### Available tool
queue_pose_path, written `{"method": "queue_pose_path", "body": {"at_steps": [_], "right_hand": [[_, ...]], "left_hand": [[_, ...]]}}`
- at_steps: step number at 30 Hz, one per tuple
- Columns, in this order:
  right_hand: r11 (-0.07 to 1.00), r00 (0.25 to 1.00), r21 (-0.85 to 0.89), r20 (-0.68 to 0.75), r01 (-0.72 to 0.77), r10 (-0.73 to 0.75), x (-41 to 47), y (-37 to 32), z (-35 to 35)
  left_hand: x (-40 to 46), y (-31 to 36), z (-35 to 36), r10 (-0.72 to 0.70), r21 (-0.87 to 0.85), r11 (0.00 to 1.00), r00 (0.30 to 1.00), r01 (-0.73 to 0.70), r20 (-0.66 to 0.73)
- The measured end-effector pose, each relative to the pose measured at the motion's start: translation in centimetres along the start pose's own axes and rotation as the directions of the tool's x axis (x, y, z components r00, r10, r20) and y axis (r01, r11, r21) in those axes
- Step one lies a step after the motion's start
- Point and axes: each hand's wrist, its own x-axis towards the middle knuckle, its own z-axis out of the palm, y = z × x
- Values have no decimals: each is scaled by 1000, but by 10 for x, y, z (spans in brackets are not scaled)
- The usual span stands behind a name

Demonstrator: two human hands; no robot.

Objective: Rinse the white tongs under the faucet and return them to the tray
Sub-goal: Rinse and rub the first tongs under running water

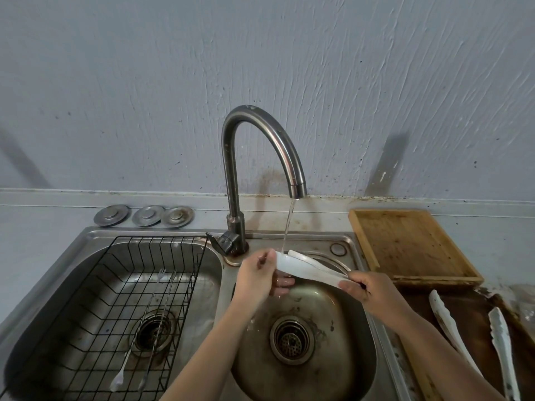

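Observation:
White tongs [307,267] lie across the small right sink basin [347,342], under the thin water stream from the curved metal faucet [260,134]. My left hand [260,276] pinches the wide tip ends where the water lands. My right hand [364,290] grips the hinge end. A dark brown tray [474,322] at the right holds two more white tongs [500,345], lying lengthwise.
The large left basin holds a black wire rack [121,308] with several long metal utensils. Three metal sink plugs [144,216] sit behind it on the counter. A wooden board tray [405,244] lies behind the dark tray. The faucet handle [223,241] points left.

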Motion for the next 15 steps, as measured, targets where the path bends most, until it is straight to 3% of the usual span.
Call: {"method": "queue_pose_path", "body": {"at_steps": [4, 7, 10, 15], "right_hand": [[984, 985, 174, -157, -46, 74, 0, -10, -1], [948, 973, 220, 16, -230, 232, 6, -20, -11], [925, 906, 80, 248, -371, 342, 9, -25, -18], [907, 869, -20, 275, -422, 411, 10, -30, -16]], "left_hand": [[2, 4, -5, 23, 52, 998, 1000, -22, -15], [4, 6, -6, 29, 60, 998, 1000, -28, -11], [3, 9, -7, 5, -33, 999, 1000, -4, 25], [0, 14, -6, -215, -259, 939, 974, 226, 71]]}}
